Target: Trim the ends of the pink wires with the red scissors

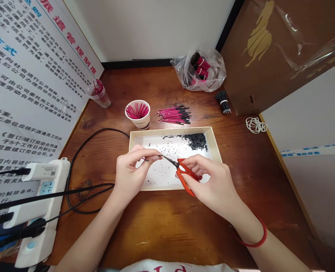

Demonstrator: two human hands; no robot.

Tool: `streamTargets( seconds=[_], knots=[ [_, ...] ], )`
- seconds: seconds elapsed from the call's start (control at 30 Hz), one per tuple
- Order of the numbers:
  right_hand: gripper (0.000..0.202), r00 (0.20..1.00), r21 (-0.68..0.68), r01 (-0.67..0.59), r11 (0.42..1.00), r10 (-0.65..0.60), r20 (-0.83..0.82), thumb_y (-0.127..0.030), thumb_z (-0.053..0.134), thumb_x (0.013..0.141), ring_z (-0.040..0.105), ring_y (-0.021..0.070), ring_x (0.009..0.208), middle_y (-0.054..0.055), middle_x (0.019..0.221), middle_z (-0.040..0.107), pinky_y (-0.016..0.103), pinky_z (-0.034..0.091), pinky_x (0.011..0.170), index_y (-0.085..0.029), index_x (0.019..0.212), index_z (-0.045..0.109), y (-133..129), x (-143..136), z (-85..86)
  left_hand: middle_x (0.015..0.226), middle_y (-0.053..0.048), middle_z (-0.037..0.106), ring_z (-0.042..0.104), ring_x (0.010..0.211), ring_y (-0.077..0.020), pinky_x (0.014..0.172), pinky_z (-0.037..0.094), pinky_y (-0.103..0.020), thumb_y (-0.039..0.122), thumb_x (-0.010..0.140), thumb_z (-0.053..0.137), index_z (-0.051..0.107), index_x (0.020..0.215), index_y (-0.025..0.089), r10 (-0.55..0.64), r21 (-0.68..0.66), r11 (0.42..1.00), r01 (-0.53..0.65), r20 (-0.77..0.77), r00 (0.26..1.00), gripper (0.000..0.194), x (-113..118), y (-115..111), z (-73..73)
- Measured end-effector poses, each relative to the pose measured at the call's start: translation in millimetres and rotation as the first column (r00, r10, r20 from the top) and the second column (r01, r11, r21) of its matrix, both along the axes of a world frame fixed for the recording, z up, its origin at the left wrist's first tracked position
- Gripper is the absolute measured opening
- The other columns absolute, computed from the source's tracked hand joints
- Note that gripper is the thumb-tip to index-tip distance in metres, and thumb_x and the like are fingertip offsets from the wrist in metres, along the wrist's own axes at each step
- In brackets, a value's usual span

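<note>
My right hand [213, 181] is closed around the orange handles of a small pair of scissors [186, 176]. Its narrow dark blades point left and reach the fingertips of my left hand [135, 166]. Thumb and forefinger of that left hand pinch a thin black strip [145, 159], most of it hidden by the fingers. Both hands are over a shallow cream box [174, 132] with a white bottom. Tiny black rings and bits lie scattered in it, and a heap of short black pieces [197, 141] fills its far right corner.
Behind the box lie loose pink-and-black sticks [174, 115] beside a paper cup [139, 121] of pink sticks. Farther off are a plastic cup [101, 99], a clear bag [181, 73] of bundles, a black bundle [223, 102] and white bands [256, 125]. Cables and a power strip [50, 226] occupy the left.
</note>
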State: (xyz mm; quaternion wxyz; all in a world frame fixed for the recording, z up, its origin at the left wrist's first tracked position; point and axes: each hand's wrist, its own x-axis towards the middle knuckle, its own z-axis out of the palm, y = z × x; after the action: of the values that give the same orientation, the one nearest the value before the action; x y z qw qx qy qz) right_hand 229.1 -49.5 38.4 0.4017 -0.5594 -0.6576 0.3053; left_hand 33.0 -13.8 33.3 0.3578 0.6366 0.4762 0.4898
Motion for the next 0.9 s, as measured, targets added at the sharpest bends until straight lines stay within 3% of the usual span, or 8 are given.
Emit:
streamTargets(
  seconds=[0.9],
  knots=[
    [0.003, 1.0, -0.048, 0.009, 0.999, -0.008, 0.03, -0.021, 0.07, 0.078, 0.063, 0.0132, 0.056, 0.0, 0.07, 0.073, 0.024, 0.053, 0.053, -0.022, 0.081, 0.068, 1.1, -0.9, 4.4, 0.071, -0.002, 0.077, 0.066, 0.067, -0.0155, 0.064, 0.054, -0.028, 0.013, 0.082, 0.068, 0.079, 0.078, 0.022, -0.003, -0.033, 0.999, 0.002, -0.017, 1.0, 0.016, 0.9, 0.2, 2.4]
  ],
)
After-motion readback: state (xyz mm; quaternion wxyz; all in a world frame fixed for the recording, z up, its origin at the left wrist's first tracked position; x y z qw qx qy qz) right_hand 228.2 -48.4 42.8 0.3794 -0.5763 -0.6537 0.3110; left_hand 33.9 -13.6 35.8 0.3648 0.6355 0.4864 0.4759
